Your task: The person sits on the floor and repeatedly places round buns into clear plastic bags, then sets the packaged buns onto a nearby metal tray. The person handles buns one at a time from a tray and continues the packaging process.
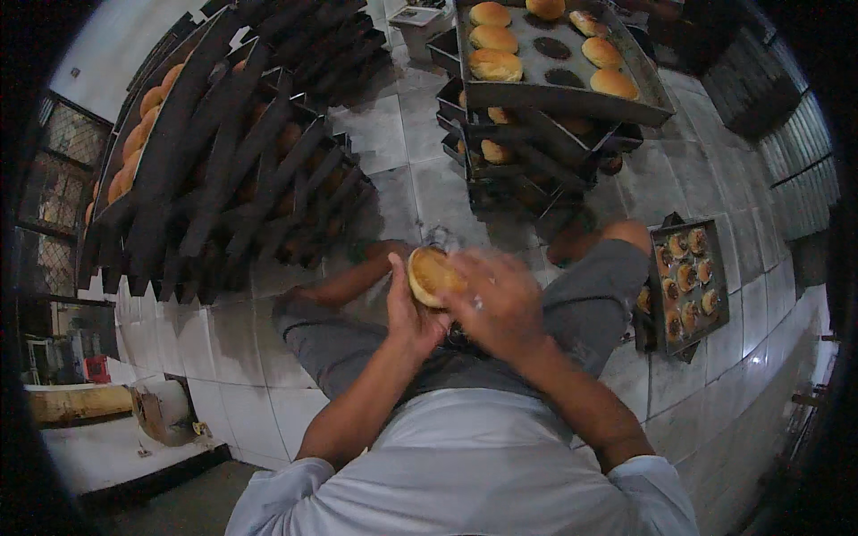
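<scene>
A round golden-brown bun [431,275] is tilted up in front of my lap. My left hand [409,308] is closed round its left side and underside, with the thumb upright along the edge. My right hand [500,299] lies over the right side of the bun, and its fingers are smeared by motion. A small pale glint shows at those fingers, too blurred to name. Beyond my knees, a dark metal tray [563,100] carries several golden buns, with dark round marks on its bare middle.
Tall stacks of dark bun trays [206,152] stand at the left. More stacked trays [527,165] are under the far right tray. Beside my right knee, another tray [688,284] bears several dark-topped buns. Pale floor tiles [384,134] run between the stacks.
</scene>
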The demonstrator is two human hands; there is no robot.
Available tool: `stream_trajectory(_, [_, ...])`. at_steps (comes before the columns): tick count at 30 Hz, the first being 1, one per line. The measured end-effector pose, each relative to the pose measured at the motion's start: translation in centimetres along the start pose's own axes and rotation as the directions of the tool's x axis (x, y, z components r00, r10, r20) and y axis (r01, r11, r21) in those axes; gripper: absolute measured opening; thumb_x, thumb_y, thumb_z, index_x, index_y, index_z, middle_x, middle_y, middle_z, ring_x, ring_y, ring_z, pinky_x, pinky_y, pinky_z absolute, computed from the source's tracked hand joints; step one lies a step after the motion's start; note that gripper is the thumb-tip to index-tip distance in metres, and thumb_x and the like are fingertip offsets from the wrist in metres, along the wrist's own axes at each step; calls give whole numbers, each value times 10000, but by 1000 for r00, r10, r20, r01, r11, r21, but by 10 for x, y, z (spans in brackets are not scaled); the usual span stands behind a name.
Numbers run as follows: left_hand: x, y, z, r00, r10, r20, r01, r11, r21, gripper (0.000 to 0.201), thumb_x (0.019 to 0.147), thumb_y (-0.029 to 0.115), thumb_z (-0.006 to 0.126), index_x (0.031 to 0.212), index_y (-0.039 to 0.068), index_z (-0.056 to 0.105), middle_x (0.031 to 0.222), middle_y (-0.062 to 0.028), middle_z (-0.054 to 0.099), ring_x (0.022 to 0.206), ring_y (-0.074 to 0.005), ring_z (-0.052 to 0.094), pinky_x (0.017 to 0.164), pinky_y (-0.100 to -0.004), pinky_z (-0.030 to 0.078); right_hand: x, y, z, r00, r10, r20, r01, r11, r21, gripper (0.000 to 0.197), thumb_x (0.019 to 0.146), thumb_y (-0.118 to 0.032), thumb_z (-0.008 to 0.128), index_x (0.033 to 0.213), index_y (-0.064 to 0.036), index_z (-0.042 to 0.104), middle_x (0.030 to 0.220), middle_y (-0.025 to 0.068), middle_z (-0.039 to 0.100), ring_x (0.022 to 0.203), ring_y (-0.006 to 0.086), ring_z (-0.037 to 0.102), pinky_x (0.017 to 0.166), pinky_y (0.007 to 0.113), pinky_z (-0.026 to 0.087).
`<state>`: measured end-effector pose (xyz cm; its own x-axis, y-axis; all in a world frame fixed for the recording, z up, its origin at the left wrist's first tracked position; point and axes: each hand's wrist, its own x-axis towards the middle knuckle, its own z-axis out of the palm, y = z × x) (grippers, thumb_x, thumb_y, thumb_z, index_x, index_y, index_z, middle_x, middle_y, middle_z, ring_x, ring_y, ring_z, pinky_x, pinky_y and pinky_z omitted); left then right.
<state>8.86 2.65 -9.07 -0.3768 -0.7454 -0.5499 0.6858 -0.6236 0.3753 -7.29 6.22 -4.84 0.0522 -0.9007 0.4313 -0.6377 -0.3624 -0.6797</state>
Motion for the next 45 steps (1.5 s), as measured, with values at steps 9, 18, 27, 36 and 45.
stream_trajectory(9, [-69,23,36,971,157,180,-213,229,950,409,1088,376,585,1080,6,758,821,-75,750,763,-142,709,722,-334,579,11,32,-22,955,-181,-236,172,983,-56,169,828,-94,810,981,-30,778,885,150,747,729,336,720,639,414,568])
stream_trajectory(18, [-2,0,16,967,-252,30,248,963,103,962,980,864,316,1401,56,626,1179,-132,743,1072,-251,719,947,-397,572,16,3,-31,998,-66,-20,63,992,-106,173,826,-157,838,959,-56,793,863,155,752,747,317,745,654,406,586])
stream_trajectory(27, [21,-16,25,726,-118,678,319,931,-180,1114,827,906,556,1581,96,425,1529,-355,468,1280,-534,600,1048,-657,535,-31,-34,-63,994,66,87,-74,993,89,178,839,-100,825,994,-50,754,959,115,730,856,270,738,698,390,603])
stream_trajectory(36, [1,-16,46,778,-94,622,254,952,-173,968,908,712,695,1592,114,362,1550,-342,430,1205,-429,681,972,-530,636,-24,-65,-43,964,44,261,9,981,-196,167,890,-169,765,947,-62,649,917,95,613,816,281,697,666,412,579])
stream_trajectory(45, [5,-12,48,859,-223,460,403,850,-341,789,948,757,593,1453,153,549,1414,-282,584,1206,-423,655,956,-523,616,-25,-69,-138,963,-52,264,-6,977,214,253,860,-272,832,1005,-85,743,969,88,760,874,274,763,805,373,616])
